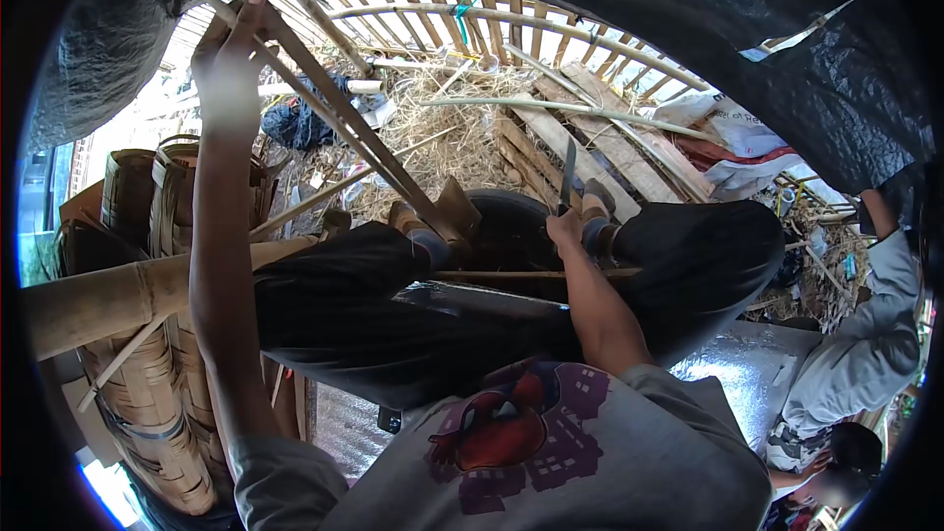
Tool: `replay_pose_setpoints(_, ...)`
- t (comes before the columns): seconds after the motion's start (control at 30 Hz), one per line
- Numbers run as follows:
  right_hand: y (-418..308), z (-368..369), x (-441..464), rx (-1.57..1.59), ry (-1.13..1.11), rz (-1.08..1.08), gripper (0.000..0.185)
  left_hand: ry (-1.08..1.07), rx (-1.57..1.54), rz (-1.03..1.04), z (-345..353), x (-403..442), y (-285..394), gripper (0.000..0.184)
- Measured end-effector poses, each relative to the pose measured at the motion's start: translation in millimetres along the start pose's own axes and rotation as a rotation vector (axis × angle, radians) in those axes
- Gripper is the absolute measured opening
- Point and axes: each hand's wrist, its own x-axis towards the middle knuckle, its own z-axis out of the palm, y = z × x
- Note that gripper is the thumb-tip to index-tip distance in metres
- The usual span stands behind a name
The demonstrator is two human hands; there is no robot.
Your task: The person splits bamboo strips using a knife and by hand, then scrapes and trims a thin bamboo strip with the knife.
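Observation:
My left hand [234, 44] is raised at the upper left with its fingers closed round a long split bamboo pole [339, 130]. The pole slants down to the ground between my feet. My right hand [564, 226] grips a knife [569, 169] in front of my right knee, its blade pointing up and away from me. Beneath that hand, between my feet, sits a dark round basin [506, 221]. The knife and the pole are apart.
A thick bamboo pole [108, 303] runs across the left, beside rolled woven bamboo [162, 433]. Straw [433, 128] and wooden planks [580, 138] cover the ground ahead, before a slatted bamboo fence [492, 25]. Black sheeting [678, 0] hangs overhead. Another person [851, 364] is at the right.

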Motion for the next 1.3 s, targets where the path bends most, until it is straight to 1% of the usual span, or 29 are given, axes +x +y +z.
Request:
replay_pose_setpoints(0.03, -0.1, 0.3, 0.6, -0.004, 0.004, -0.001, 0.044, 0.046, -0.016, -0.081, 8.0, -13.7, 26.5, 0.032)
replay_pose_setpoints(0.07, 1.8, 2.6, -1.3, 0.019, -0.02, 0.024, 0.047, 0.013, 0.064, -0.036, 2.8, -26.3, 33.1, 0.032)
replay_pose_setpoints(0.1, 6.0, 8.0, 1.4, 0.03, -0.033, 0.035, 0.049, 0.02, -0.078, -0.074, 1.7, -37.6, 44.0, 0.03)
replay_pose_setpoints(0.13, 12.8, 15.8, 6.5, 0.041, -0.046, 0.046, 0.051, 0.047, -0.052, 0.0, 1.3, -52.0, 55.6, 0.026)
replay_pose_setpoints(0.17, 26.1, 35.6, 19.4, 0.043, -0.007, 0.012, 0.057, 0.039, 0.024, 0.084, -15.6, -56.9, 48.7, 0.026)
replay_pose_setpoints(0.2, 28.2, 42.2, 21.6, 0.045, 0.01, -0.006, 0.06, 0.135, -0.171, -0.007, -22.0, -61.9, 54.0, 0.025)
replay_pose_setpoints(0.3, 22.8, 45.4, 17.8, 0.031, 0.016, 0.0, 0.071, 0.181, -0.196, 0.059, -43.3, -75.8, 56.1, 0.022)
replay_pose_setpoints(0.33, 23.6, 46.4, 17.4, 0.034, 0.019, -0.008, 0.071, 0.202, -0.216, 0.06, -41.9, -78.7, 56.2, 0.021)
replay_pose_setpoints(0.43, 17.8, 38.7, 16.9, -0.043, 0.141, -0.164, 0.063, 0.241, -0.227, 0.067, -32.3, -76.0, 55.7, 0.02)
replay_pose_setpoints(0.5, 4.9, 21.1, 14.6, -0.298, -0.16, -0.017, 0.058, 0.229, -0.265, 0.074, -23.1, -72.6, 53.7, 0.021)
replay_pose_setpoints(0.53, -6.0, 14.8, 9.1, -0.299, -0.167, -0.023, 0.058, 0.275, -0.239, 0.099, -11.6, -69.0, 57.3, 0.021)
replay_pose_setpoints(0.6, -21.8, 0.5, -0.8, -0.438, -0.256, 0.004, 0.069, 0.226, -0.222, 0.133, -13.5, -65.5, 53.4, 0.021)
replay_pose_setpoints(0.7, -27.0, -9.7, -8.4, -0.524, -0.264, -0.024, 0.07, 0.165, -0.217, 0.157, -3.4, -68.3, 64.3, 0.018)
replay_pose_setpoints(0.73, -25.1, -8.5, -5.7, -0.532, -0.265, -0.031, 0.07, 0.174, -0.214, 0.155, -1.2, -69.2, 64.5, 0.018)
replay_pose_setpoints(0.8, -21.8, -0.9, -0.8, -0.532, -0.181, -0.051, 0.071, 0.234, -0.121, 0.191, 1.4, -67.9, 65.4, 0.019)
replay_pose_setpoints(0.83, -35.8, -6.1, -6.1, -0.4, -0.09, -0.145, 0.065, 0.242, -0.114, 0.142, 4.5, -69.9, 69.8, 0.019)
replay_pose_setpoints(0.87, -55.3, -10.3, -8.2, -0.267, -0.001, -0.237, 0.061, 0.193, -0.064, 0.185, 3.5, -69.2, 71.1, 0.02)
replay_pose_setpoints(0.9, -79.8, -8.4, 6.4, -0.088, -0.101, -0.417, 0.065, 0.195, -0.006, 0.231, 4.8, -68.9, 71.5, 0.022)
replay_pose_setpoints(0.93, -124.7, -31.4, -19.9, 0.157, -0.217, -0.546, 0.062, 0.199, 0.05, 0.277, 6.4, -68.5, 71.5, 0.023)
replay_pose_setpoints(0.97, -170.1, -54.7, -46.6, 0.404, -0.371, -0.651, 0.059, 0.152, 0.052, 0.294, 5.8, -70.1, 72.7, 0.026)
replay_pose_setpoints(1.0, -211.3, -80.4, -92.4, 0.747, -0.553, -0.89, 0.045, 0.173, 0.127, 0.124, 6.6, -70.6, 78.7, 0.032)
replay_pose_setpoints(1.03, -241.6, -107.9, -133.1, 0.867, -0.733, -1.074, 0.04, 0.187, 0.066, 0.177, 18.6, -71.6, 82.9, 0.034)
replay_pose_setpoints(1.07, -265.4, -131.0, -161.9, 0.801, -0.79, -1.295, 0.043, 0.2, 0.002, 0.236, 28.8, -69.7, 85.0, 0.038)
replay_pose_setpoints(1.1, -283.9, -152.6, -188.8, 0.749, -0.706, -1.447, 0.038, 0.195, -0.125, 0.199, 25.3, -68.3, 70.1, 0.019)
replay_pose_setpoints(1.13, -296.4, -154.9, -197.4, 0.777, -0.655, -1.472, 0.03, 0.22, -0.091, 0.161, 30.6, -71.4, 75.3, 0.021)
replay_pose_setpoints(1.2, -310.7, -149.3, -188.8, 0.75, -0.558, -1.598, 0.023, 0.191, -0.125, 0.217, 29.1, -69.3, 66.6, 0.022)
replay_pose_setpoints(1.23, -306.8, -154.4, -191.8, 0.778, -0.676, -1.487, 0.022, 0.228, -0.155, 0.238, 35.3, -70.7, 72.1, 0.021)
replay_pose_setpoints(1.27, -307.1, -153.0, -190.9, 0.776, -0.678, -1.494, 0.022, 0.164, -0.207, 0.22, 29.2, -71.5, 65.4, 0.02)
replay_pose_setpoints(1.3, -307.2, -151.5, -192.1, 0.769, -0.654, -1.52, 0.021, 0.155, -0.231, 0.221, 27.9, -72.9, 62.8, 0.019)
